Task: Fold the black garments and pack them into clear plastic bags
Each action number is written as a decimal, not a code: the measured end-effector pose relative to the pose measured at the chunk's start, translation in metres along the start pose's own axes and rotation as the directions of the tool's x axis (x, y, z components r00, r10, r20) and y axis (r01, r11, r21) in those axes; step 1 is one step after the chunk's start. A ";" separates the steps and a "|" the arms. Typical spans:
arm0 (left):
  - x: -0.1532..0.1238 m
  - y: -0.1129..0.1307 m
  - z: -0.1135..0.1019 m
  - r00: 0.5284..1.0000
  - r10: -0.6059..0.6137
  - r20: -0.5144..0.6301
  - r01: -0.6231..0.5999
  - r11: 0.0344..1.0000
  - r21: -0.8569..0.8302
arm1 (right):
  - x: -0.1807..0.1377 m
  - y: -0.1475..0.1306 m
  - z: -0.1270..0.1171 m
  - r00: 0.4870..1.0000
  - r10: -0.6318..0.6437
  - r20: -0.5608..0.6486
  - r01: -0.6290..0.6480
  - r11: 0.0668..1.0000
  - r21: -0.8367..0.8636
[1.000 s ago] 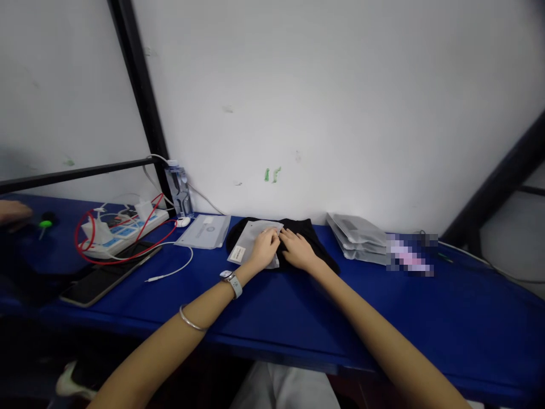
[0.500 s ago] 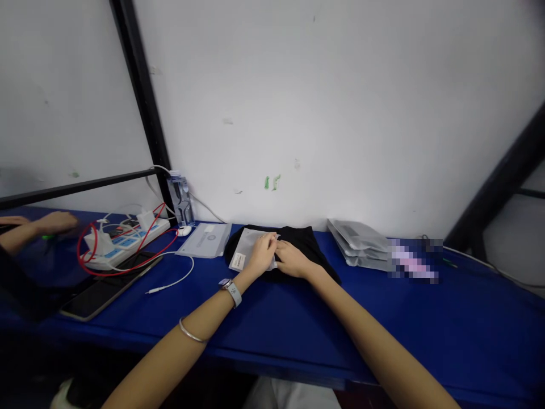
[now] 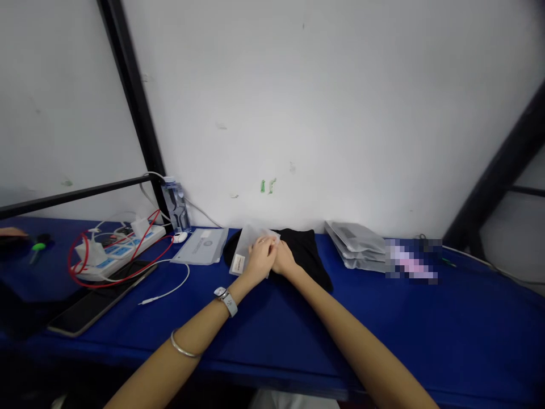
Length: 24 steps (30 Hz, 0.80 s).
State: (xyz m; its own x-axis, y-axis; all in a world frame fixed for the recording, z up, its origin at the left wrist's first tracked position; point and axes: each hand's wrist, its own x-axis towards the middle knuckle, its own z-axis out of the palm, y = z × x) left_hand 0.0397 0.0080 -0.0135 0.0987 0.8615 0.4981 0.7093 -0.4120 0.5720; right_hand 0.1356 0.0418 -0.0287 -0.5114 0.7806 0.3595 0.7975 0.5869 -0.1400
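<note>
A frosted plastic bag (image 3: 246,245) with a small white label lies over folded black fabric (image 3: 304,255) near the wall. My left hand (image 3: 261,258) is closed at the bag's right side, with a watch and a bangle on that arm. Pressed up beside it, my right hand (image 3: 283,259) is closed at the same edge of the bag. The fingertips of both meet there and partly hide one another. Above the hands, the bag's far part stands slightly raised.
Another flat frosted bag (image 3: 202,246) lies left, near a water bottle (image 3: 176,207). A power strip (image 3: 123,253) with tangled cables and a phone (image 3: 100,301) sit farther left. Several stacked frosted bags (image 3: 357,244) lie right. A co-worker's hand (image 3: 12,232) shows at the left edge.
My right hand has slid left off the black fabric to meet my left hand at the bag's edge. The bag's far part has risen. The co-worker's hand has drawn away left.
</note>
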 end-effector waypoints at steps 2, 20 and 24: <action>0.002 0.002 -0.011 0.998 0.060 0.006 -0.060 0.998 0.012 | -0.005 0.004 -0.004 0.995 -0.064 -0.076 0.064 0.998 -0.007; 0.022 -0.047 -0.064 0.950 -0.166 0.266 0.114 0.973 0.200 | -0.049 -0.018 -0.026 0.810 -0.585 0.044 0.584 0.811 0.044; 0.022 -0.059 -0.064 0.933 -0.153 0.325 0.112 0.984 0.140 | -0.050 -0.020 -0.027 0.811 -0.582 0.057 0.577 0.813 0.076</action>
State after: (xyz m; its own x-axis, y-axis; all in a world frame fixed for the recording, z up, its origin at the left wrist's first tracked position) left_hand -0.0450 0.0321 0.0054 0.2106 0.9634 0.1656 0.8065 -0.2670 0.5275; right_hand 0.1542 -0.0150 -0.0186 -0.8970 0.3041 0.3209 0.3285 0.9442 0.0236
